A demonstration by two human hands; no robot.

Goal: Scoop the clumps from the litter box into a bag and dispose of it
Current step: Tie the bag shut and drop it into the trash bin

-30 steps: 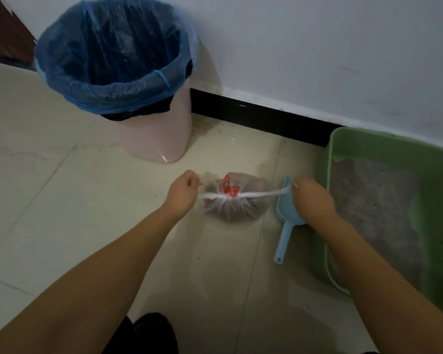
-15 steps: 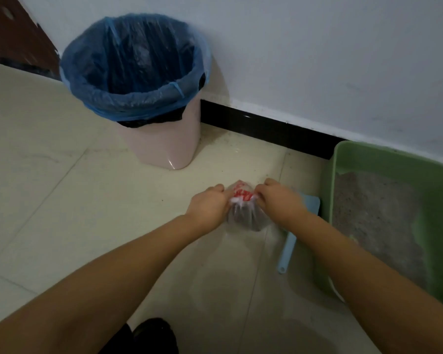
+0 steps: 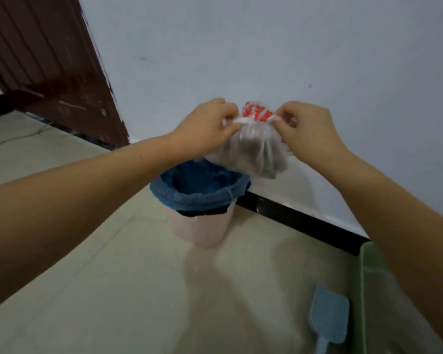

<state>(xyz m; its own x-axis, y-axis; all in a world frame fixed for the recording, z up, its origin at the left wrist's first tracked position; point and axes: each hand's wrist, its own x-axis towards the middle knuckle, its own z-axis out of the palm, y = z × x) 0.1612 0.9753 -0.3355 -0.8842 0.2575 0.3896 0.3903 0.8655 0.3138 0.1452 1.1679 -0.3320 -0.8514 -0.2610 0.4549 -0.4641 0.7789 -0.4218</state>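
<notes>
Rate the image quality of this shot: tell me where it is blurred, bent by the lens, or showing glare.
Head view: motion blur softens the bag and both hands, left hand and right hand; the wide lens tilts and bows the door and baseboard; dim, flat light; faint sheen and soft arm shadows on the floor tiles; scoop edges are soft.

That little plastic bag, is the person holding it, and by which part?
Yes. Both hands hold the clear bag by its gathered top: the left hand and the right hand pinch the neck from either side, and the filled part hangs below.
</notes>
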